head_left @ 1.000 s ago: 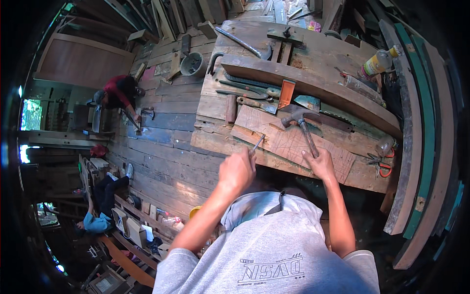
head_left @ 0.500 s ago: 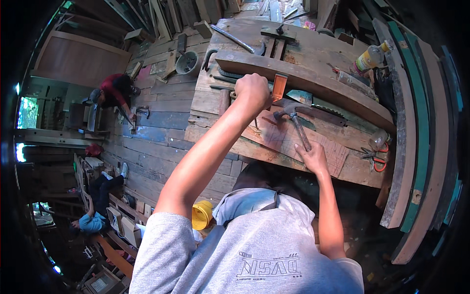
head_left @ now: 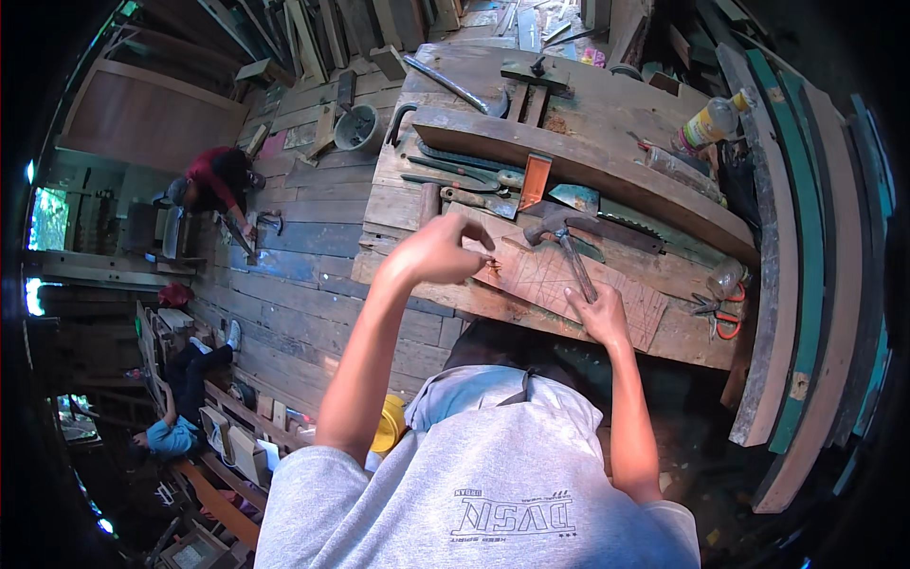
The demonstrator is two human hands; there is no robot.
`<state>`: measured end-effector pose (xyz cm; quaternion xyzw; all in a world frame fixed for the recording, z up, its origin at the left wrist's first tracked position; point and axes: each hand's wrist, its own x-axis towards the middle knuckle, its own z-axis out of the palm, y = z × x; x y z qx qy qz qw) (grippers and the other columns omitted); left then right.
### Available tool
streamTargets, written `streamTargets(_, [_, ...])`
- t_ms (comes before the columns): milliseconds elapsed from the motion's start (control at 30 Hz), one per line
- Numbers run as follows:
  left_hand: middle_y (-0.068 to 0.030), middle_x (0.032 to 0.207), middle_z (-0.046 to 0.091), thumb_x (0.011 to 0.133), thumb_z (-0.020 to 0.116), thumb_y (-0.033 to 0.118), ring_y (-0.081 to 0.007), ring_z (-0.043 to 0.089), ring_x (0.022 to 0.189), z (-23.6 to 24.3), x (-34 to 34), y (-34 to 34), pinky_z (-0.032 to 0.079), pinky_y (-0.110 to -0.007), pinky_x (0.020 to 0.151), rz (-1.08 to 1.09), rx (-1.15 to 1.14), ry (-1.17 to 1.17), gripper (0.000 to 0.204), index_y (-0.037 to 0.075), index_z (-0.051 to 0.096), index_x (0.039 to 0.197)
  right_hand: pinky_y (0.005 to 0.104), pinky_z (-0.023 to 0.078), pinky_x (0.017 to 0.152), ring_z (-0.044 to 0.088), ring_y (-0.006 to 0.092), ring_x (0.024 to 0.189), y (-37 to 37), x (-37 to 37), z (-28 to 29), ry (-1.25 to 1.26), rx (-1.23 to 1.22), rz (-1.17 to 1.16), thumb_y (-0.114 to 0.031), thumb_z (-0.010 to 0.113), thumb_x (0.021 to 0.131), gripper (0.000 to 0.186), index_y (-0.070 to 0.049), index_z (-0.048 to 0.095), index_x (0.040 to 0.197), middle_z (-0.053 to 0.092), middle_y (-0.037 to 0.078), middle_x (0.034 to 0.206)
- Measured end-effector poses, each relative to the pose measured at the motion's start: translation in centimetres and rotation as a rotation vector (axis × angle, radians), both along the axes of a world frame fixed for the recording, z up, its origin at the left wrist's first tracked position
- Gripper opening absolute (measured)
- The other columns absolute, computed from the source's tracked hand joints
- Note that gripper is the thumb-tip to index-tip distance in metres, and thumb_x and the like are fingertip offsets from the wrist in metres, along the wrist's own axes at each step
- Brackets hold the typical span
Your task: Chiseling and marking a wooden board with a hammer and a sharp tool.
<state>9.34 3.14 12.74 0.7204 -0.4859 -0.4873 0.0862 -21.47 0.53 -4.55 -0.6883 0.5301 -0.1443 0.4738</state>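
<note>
My right hand grips the handle of a claw hammer, whose head rests over a reddish board marked with pencil lines. Above the board's left end, my left hand curves with thumb and fingertips close together; whatever is pinched there is too small to make out. Small rust-brown bits show just beside those fingertips. Beyond the board lie a handsaw, an orange channel-shaped piece, pliers-like tools and a wooden-handled tool.
A thick beam runs across the workbench. Red-handled pliers lie at its right, near a yellow-labelled bottle. Long planks lean on the right. Two other people are at left, one in a red top. A bucket stands on the floor.
My left hand has come back from beside the orange piece toward me, to the board's left end, uncovering the tools behind. My right hand still holds the hammer in nearly the same place.
</note>
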Motion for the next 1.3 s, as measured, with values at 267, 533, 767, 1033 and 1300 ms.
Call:
streamTargets(267, [-0.0243,0.106,0.073,0.089,0.069,0.045,-0.0385,0.07,0.105,-2.2,-3.9,4.2,0.053,-0.044,0.096,0.381,-0.292,-0.104,0.05,0.001,0.076,0.109,0.0409,0.042,0.054,0.05,0.0155,0.052,0.0,0.2,-0.3,0.015,0.097,-0.027,-0.034,0.078,0.091,0.046,0.002,0.057,0.07,0.048,0.008,0.054])
streamTargets(533, [-0.0079,0.066,0.063,0.092,0.079,0.012,-0.0125,0.064,0.059,-6.7,-9.5,1.4,0.047,-0.029,0.053,0.479,-1.095,0.28,0.021,0.002,0.067,0.077,0.0391,0.039,0.052,0.045,0.0118,0.054,-0.1,0.3,-0.2,0.054,0.067,0.005,-0.035,0.077,0.093,0.046,0.0,0.058,0.07,0.048,0.003,0.056])
streamTargets(767, [-0.0086,0.059,0.06,0.085,0.083,0.015,-0.0246,0.062,0.048,-9.4,-12.7,-0.9,0.045,-0.037,0.046,0.331,-1.419,0.049,0.033,0.005,0.058,0.067,0.0317,0.038,0.05,0.045,0.0089,0.054,0.5,-3.5,-1.9,-0.126,0.069,-0.1,-0.056,0.051,0.108,0.061,-0.003,0.057,0.08,0.049,-0.002,0.06])
streamTargets(1033, [-0.0129,0.066,0.063,0.087,0.073,0.013,-0.0333,0.066,0.059,-11.1,-11.5,-1.6,0.051,-0.041,0.053,0.427,-1.302,0.042,0.022,0.005,0.058,0.073,0.0237,0.03,0.041,0.038,0.0067,0.043,1.5,-8.1,7.9,-0.229,-0.102,-0.344,-0.073,0.034,0.105,0.069,-0.009,0.049,0.082,0.039,-0.005,0.057])
streamTargets(1300, [-0.0173,0.067,0.061,0.087,0.077,0.017,-0.0397,0.064,0.063,-13.5,-9.8,-1.0,0.047,-0.046,0.054,0.481,-1.199,0.085,0.028,0.005,0.056,0.073,0.0297,0.034,0.049,0.046,0.0106,0.057,4.0,-6.0,10.0,-0.169,-0.284,-0.255,-0.061,0.046,0.108,0.062,-0.003,0.056,0.089,0.049,0.002,0.069])
